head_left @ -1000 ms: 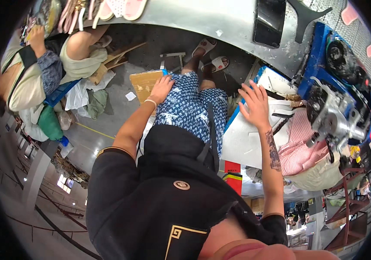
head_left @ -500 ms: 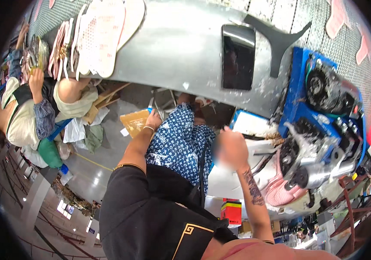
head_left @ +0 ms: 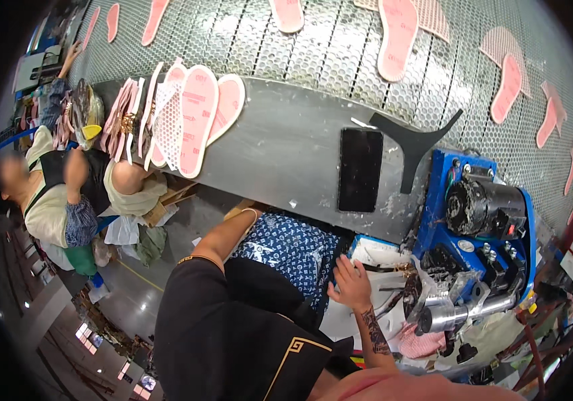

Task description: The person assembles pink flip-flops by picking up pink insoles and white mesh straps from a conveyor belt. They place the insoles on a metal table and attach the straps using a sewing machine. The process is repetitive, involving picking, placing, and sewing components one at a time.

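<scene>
My left hand (head_left: pixel 247 204) reaches in under the near edge of the grey metal bench (head_left: pixel 280 147); its fingers are hidden there, so I cannot tell what they touch. My right hand (head_left: pixel 352 284) is open, with fingers stretched out and nothing in them. It is beside my lap, which is covered by a blue patterned cloth (head_left: pixel 286 250), and next to an open white box with a blue rim (head_left: pixel 375 252). On the bench lie a black phone (head_left: pixel 360 170), a black Y-shaped piece (head_left: pixel 419 144) and a stack of pink and white insoles (head_left: pixel 198 120).
A metal mesh conveyor (head_left: pixel 326 53) carrying pink insoles, one of them a pink insole (head_left: pixel 399 37), runs beyond the bench. A blue machine with a black motor (head_left: pixel 477 207) stands at the right. To the left sits another person (head_left: pixel 49 194) beside hanging pink strips (head_left: pixel 121 117).
My left hand has gone from beside a piece of cardboard to under the bench edge. My right hand is lower in view. The view has shifted, showing more of the conveyor.
</scene>
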Tool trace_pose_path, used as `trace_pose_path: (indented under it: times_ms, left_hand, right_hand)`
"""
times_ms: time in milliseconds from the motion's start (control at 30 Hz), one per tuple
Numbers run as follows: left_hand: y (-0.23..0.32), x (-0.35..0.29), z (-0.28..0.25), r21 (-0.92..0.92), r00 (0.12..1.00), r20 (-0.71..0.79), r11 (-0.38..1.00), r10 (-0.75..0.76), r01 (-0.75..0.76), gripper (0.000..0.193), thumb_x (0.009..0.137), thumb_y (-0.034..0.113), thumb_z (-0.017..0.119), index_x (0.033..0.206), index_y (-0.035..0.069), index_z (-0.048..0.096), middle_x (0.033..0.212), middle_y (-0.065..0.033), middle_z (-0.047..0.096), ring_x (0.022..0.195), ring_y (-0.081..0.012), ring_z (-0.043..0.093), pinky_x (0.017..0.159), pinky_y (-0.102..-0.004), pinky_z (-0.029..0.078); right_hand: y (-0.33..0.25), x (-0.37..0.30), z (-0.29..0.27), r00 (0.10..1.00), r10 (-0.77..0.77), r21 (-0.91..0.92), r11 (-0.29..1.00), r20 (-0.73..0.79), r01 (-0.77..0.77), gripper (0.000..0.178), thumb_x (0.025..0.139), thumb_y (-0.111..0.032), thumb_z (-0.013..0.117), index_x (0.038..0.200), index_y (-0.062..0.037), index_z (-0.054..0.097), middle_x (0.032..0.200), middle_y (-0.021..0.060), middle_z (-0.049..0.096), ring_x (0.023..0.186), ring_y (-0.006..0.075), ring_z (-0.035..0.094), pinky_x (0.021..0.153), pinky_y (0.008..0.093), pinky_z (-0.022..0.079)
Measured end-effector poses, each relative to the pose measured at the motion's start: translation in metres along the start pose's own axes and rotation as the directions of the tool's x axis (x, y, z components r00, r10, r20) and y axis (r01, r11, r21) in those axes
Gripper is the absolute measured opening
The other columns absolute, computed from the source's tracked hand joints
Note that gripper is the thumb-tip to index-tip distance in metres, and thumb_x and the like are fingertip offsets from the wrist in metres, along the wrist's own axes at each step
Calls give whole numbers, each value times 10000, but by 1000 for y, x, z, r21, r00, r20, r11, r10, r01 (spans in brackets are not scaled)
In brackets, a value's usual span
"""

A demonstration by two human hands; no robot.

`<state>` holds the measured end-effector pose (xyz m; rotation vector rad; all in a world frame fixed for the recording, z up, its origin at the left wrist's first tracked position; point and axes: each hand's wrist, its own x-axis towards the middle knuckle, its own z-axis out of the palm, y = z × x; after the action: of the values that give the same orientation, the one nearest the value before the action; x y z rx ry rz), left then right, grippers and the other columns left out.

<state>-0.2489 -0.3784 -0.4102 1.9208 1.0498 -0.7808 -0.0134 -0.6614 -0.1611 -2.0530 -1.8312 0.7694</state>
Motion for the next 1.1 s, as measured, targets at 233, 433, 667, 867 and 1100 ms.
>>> trace_pose_path:
  times_ms: [233, 433, 667, 867, 1100]
  left_hand:
    - [-53, 9, -1, 81, 987, -103, 990, 126, -118, 315, 898, 240, 491, 1100, 66, 658, 1177, -193, 596, 1130, -375, 517, 968, -494, 380]
    - [-103, 4, 26, 83, 960, -214, 983, 178, -164, 319, 900, 240, 489, 1106, 59, 651, 1155, -217, 597, 1098, -395, 529, 943, -495, 398]
    - [-130, 36, 36, 54, 900, -339, 961, 274, -272, 323, 903, 240, 488, 1114, 51, 643, 1130, -245, 598, 1061, -418, 544, 913, -495, 418]
    - [-126, 46, 43, -22, 850, -432, 939, 302, -345, 328, 905, 241, 486, 1120, 45, 636, 1108, -268, 599, 1030, -438, 556, 888, -496, 436]
    - [-162, 71, 63, 250, 813, -334, 876, 477, -412, 336, 902, 249, 497, 1110, 23, 636, 1087, -239, 619, 954, -408, 604, 866, -470, 459]
  right_hand:
    - [-10, 1, -2, 999, 18, -25, 999, -46, -19, 318, 762, -296, 622, 953, -46, 661, 1178, 89, 631, 1271, 186, 474, 1057, 417, 321]
    - [-6, 0, -3, 999, -31, -77, 997, -32, 28, 321, 758, -293, 630, 953, -41, 665, 1184, 96, 631, 1256, 196, 492, 1042, 433, 346]
    - [-18, 5, 6, 998, 30, -103, 994, -54, -36, 310, 730, -263, 641, 947, -43, 663, 1169, 103, 632, 1241, 215, 501, 1053, 451, 329]
    - [-23, -2, 9, 997, 14, -166, 986, -73, -26, 285, 695, -251, 660, 902, -56, 664, 1158, 102, 625, 1245, 239, 495, 1074, 469, 295]
    - [-28, 2, 5, 996, 21, -186, 982, -82, -36, 270, 692, -250, 665, 887, -63, 663, 1146, 100, 630, 1255, 238, 485, 1082, 470, 280]
